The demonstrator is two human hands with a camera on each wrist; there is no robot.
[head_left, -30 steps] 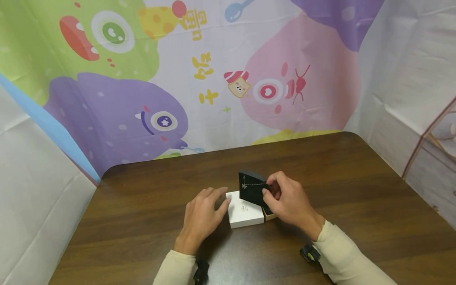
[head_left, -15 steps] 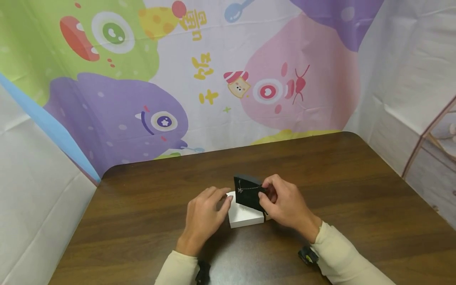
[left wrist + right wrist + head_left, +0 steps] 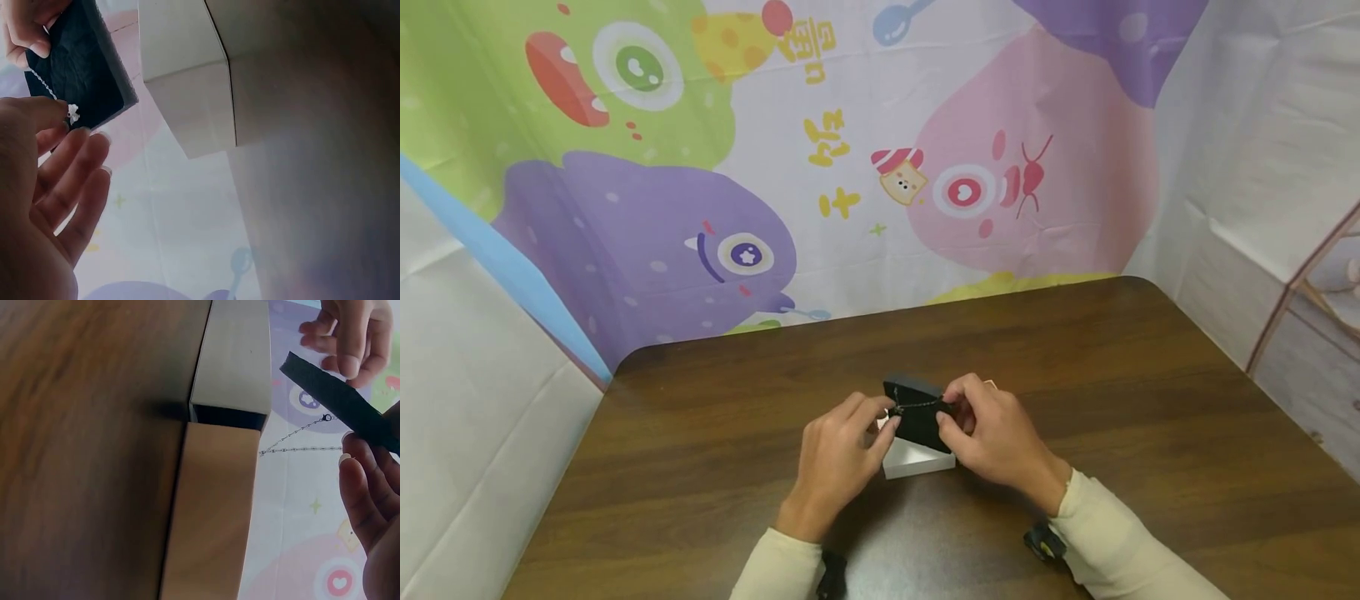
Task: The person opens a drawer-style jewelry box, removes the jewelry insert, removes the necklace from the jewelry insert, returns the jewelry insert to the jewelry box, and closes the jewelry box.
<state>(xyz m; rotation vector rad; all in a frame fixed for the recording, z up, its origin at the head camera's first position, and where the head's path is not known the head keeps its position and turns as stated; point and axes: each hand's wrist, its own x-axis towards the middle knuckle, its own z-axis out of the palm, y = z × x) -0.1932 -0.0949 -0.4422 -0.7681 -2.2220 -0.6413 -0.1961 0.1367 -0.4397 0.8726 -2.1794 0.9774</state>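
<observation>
Necklace [image 3: 301, 449] on blk pad [image 3: 921, 429], held up tilted over white box [image 3: 921, 467] on tabletop [image 3: 700, 467]. R hand [image 3: 1000, 425] pinches pad at its R end, thumb in front. L hand [image 3: 842, 442] at pad's L end, thumb + index close together right by pendant [image 3: 73, 113], other fingers loose and spread; can't tell if it actually grips pendant, chain or pad edge, or only touches. Chain runs across pad face btwn the hands; another loop w/ clasp [image 3: 327, 417] hangs free below pad, R wrist view. Tan box [image 3: 212, 506] sits just beside white box, mostly hidden by R hand in head view; contact btwn the two unclear.

Risks (my read): thin chain could snag or kink if L pulls pendant while the rest is caught on pad or under R fingers. Hanging loop might catch on a box edge if pad drops lower, or tangle w/ itself if pad gets turned. Pad is prob soft, so a hard R squeeze could bend it and pop chain loose; a weak one lets it twist when L tugs. Pendant's tiny, so L fingertips could miss or slip off, esp w/ thumb partly blocking the view. Low wrist or pad bump could also shove either box.
</observation>
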